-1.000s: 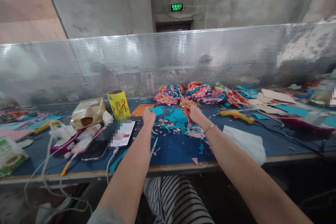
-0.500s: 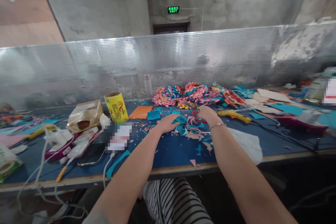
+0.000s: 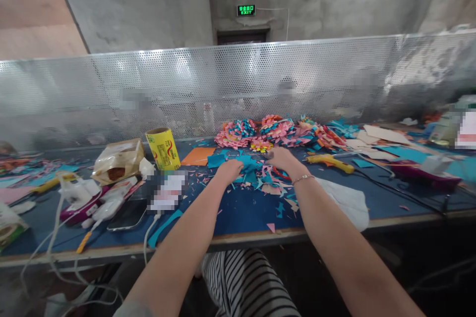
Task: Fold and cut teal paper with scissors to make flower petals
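Observation:
My left hand [image 3: 229, 172] is closed at the near left side of a bright blue sheet piece [image 3: 250, 168], its fingertips against the material. Just right of it, my right hand [image 3: 283, 159] has its fingers bent in towards the far side of the blue pieces. What lies between those fingers is hidden. Under its wrist shows the red handle [image 3: 281, 174] of what look like scissors. A yellow-and-pink flower [image 3: 261, 145] lies right beyond the fingertips. Cut scraps [image 3: 271, 188] in blue and pink are strewn below both hands.
Pink and blue petalled flowers [image 3: 238, 133] are heaped along the perforated metal screen [image 3: 178, 89]. A yellow glue gun [image 3: 330, 162] with a black cable lies right. Left are a yellow tube [image 3: 162, 149], an orange sheet [image 3: 198, 156], a paper bag [image 3: 118, 159] and a phone [image 3: 128, 214].
My right hand has moved left, and the red handle now shows under its wrist. The left hand's spread fingers have drawn together on the blue piece. The view has shifted slightly.

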Tool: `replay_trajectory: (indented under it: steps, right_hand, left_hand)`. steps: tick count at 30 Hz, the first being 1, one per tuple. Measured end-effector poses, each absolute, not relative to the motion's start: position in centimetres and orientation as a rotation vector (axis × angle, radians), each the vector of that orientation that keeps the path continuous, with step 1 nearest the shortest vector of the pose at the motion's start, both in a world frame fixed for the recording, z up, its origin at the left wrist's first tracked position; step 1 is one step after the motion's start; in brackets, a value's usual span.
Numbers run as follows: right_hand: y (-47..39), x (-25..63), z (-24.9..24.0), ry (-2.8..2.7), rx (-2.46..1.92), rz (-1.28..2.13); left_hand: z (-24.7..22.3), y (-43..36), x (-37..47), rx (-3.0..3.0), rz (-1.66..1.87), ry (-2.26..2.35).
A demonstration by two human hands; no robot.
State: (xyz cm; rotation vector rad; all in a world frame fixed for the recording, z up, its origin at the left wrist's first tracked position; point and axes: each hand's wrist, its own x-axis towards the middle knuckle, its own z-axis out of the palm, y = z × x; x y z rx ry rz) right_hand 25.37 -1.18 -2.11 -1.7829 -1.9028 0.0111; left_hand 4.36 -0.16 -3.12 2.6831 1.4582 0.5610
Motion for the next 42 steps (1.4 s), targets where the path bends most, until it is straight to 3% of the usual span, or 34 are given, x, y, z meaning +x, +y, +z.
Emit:
replay_trajectory:
  steps: [3,7,14,19,32,42]
  right_hand:
    - [-1.6,23.5,-1.9,-2.208,-1.453,0.246]
    - [-1.9,22.8,-2.2,-2.344,-1.463,0.449]
    - [-1.0,22.2,-3.3,-2.297,-1.409,-0.046]
    - [-0.4,21.0,-4.2,-2.387,-1.347,-0.184]
    - [-0.1,21.4,-3.3,-1.945,-1.492,-0.120]
    - [-0.1,20.8,-3.0,-1.560,-1.400,0.102]
  left_hand:
    - [-2.8,0.2,3.8,2.644,0.599,1.580]
    - [-2.8,0.5,3.2,2.532,0.682,1.614]
    - [-4.1,0.9,3.6,2.590,0.543,1.383]
    - [-4.1,0.9,3.5,2.569,0.584,1.397]
    - [-3.3,1.3,3.2,2.289,1.027,1.632]
    - [-2.5,0.7,3.8,1.994,1.136,1.587]
